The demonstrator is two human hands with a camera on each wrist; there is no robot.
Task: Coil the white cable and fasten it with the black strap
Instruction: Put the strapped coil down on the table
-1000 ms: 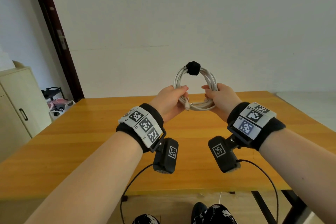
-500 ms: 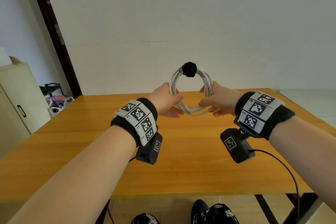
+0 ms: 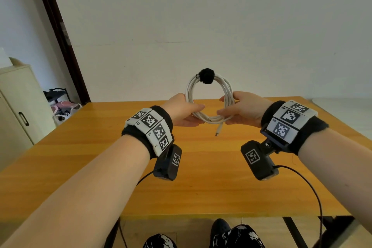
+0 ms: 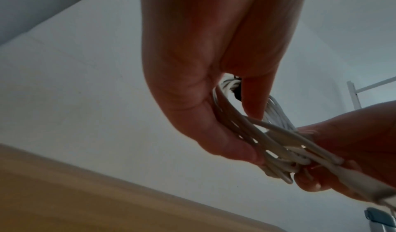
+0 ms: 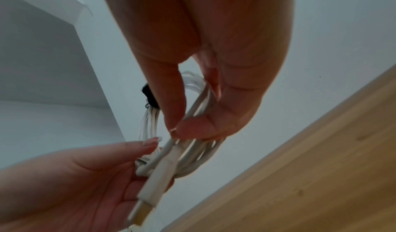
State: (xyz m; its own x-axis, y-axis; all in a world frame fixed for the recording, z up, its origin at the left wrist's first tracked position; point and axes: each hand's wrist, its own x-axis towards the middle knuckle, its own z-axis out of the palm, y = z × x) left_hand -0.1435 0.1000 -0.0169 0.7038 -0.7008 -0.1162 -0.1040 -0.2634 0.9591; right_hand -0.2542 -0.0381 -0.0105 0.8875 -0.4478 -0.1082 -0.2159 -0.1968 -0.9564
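Note:
In the head view the white cable [image 3: 227, 94] forms an upright coil in the air above the wooden table [image 3: 201, 167]. The black strap [image 3: 207, 75] is wrapped round the top of the coil. My left hand [image 3: 187, 111] pinches the coil's lower left and my right hand [image 3: 237, 109] pinches its lower right. A plug end [image 3: 218, 130] hangs loose below the coil. In the left wrist view the left hand [image 4: 250, 134] holds the cable [image 4: 278, 144] between thumb and fingers. In the right wrist view the right hand [image 5: 184, 129] pinches the cable [image 5: 193, 164], with the strap [image 5: 147, 95] behind the thumb.
A cream cabinet [image 3: 18, 106] stands at the left beside a dark door frame [image 3: 60, 34], with bags [image 3: 64, 108] on the floor there. A white wall lies behind the table. Black leads from the wrist cameras [image 3: 314, 191] hang over the table's near edge.
Both hands have moved forward and loosened from a fisted grip to a fingertip hold on the coil's lower sides. A plug end now hangs free under the coil.

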